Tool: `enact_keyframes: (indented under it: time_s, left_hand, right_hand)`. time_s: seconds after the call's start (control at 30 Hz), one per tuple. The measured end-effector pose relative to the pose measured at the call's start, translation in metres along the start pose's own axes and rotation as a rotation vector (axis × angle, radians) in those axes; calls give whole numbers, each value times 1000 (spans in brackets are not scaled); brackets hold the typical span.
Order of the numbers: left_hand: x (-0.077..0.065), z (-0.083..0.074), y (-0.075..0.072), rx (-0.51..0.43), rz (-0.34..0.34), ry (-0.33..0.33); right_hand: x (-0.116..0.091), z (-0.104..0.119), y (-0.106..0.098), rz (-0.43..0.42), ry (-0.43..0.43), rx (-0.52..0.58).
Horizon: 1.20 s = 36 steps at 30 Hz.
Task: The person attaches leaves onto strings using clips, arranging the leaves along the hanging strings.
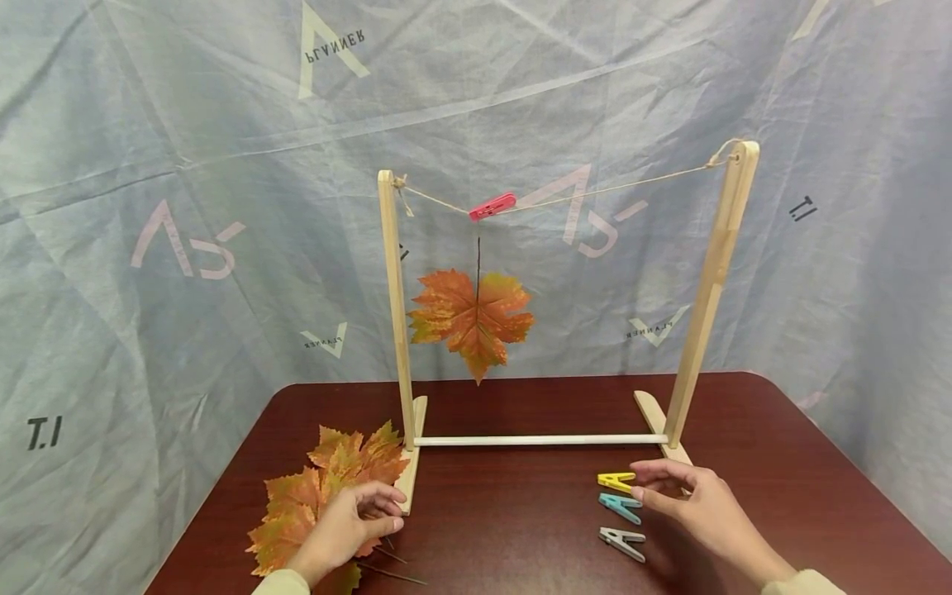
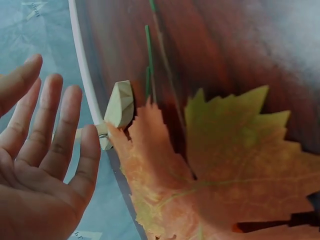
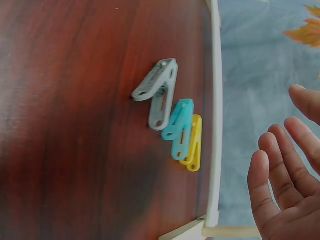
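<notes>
My left hand [image 1: 348, 522] hovers over a pile of orange-green maple leaves [image 1: 286, 504], fingers loosely bent around nothing. In the left wrist view its palm and parted fingers show beside a leaf [image 2: 240, 145]. On the right, my right hand [image 1: 699, 502] is close to a yellow clothespin [image 1: 613, 481], its fingertips overlapping the pin's end in the head view. The right wrist view shows those fingers apart and holding nothing. Nearer me lie a light-blue clothespin [image 1: 619, 506] and a grey clothespin [image 1: 623, 543].
A wooden frame [image 1: 706, 306] stands on the dark red table [image 1: 521, 512], with a white rod [image 1: 539, 440] low across it. From its twine [image 1: 617, 190] a pink clothespin [image 1: 492, 207] holds one maple leaf [image 1: 476, 322] by the stem. Grey cloth hangs behind.
</notes>
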<state>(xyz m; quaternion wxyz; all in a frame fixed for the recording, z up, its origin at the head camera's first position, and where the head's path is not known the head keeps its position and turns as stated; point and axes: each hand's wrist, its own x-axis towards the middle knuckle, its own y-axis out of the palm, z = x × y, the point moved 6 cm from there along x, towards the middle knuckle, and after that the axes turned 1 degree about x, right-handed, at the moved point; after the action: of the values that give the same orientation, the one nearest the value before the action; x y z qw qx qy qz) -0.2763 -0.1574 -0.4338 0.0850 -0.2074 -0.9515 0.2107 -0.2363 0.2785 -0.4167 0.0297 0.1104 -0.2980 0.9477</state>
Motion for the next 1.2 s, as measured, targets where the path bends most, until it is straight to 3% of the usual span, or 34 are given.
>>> enact_keyframes:
  time_s: [0.13, 0.33, 0.5, 0.67, 0.83, 1.2]
  left_hand:
    - [-2, 6, 5, 11, 52, -34]
    - [-4, 13, 9, 38, 99, 7]
    - [-7, 20, 13, 35, 127, 4]
    - [-10, 23, 16, 90, 150, 17]
    - [-11, 27, 19, 112, 183, -24]
    - [-9, 31, 27, 114, 274, -31]
  right_hand:
    - [-3, -8, 5, 59, 39, 30]
    - [-8, -22, 11, 168, 153, 71]
    - [-12, -30, 19, 239, 128, 126]
    - [-15, -39, 28, 304, 115, 160]
    - [-16, -47, 32, 326, 140, 155]
    - [-15, -56, 37, 345, 191, 131]
